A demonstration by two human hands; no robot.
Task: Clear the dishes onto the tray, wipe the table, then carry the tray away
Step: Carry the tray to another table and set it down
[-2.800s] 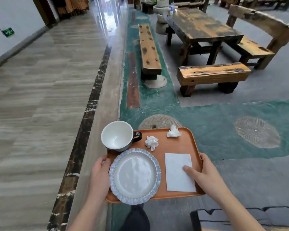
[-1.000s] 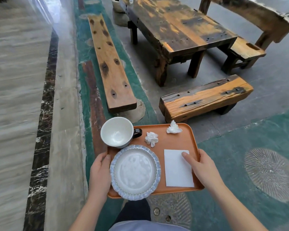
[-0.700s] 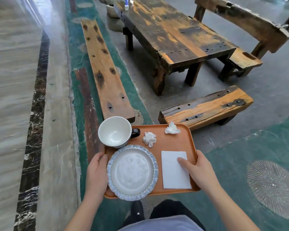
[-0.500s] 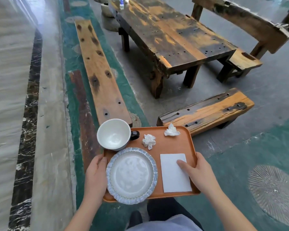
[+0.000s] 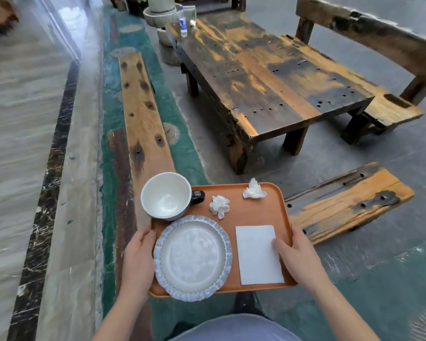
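Left hand (image 5: 138, 260): grips the tray's 9 o'clock edge, thumb on the rim, fingers beneath.
Right hand (image 5: 296, 258): grips the 3 o'clock edge, thumb pressing the flat napkin (image 5: 257, 254).
Tray (image 5: 253, 212): held level above the floor, long axis 9-to-3.
Plate (image 5: 193, 258): at 7 o'clock, overhanging the rim.
Cup (image 5: 166, 195): at 10 o'clock, handle toward 3.
Crumpled tissues (image 5: 219, 206): one mid-tray, one at 1 o'clock.
Table (image 5: 268, 77): beyond, at 1 o'clock.
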